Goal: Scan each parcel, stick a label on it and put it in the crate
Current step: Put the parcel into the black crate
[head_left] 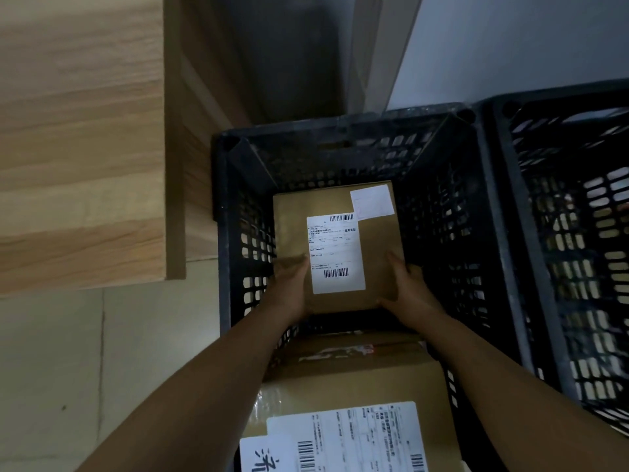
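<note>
Parcel wears its label, low in the crate; your left hand and right hand hold its near corners, fingers curled round. A second parcel lies nearer; only release remains.

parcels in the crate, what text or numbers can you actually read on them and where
"业务类型": on the white shipping label of the far parcel, beside the top barcode.
"济", cut by the frame edge, so unsure: white label on the near parcel.
All other print, barcode digits and the small sticker: too small or blurred.
</note>
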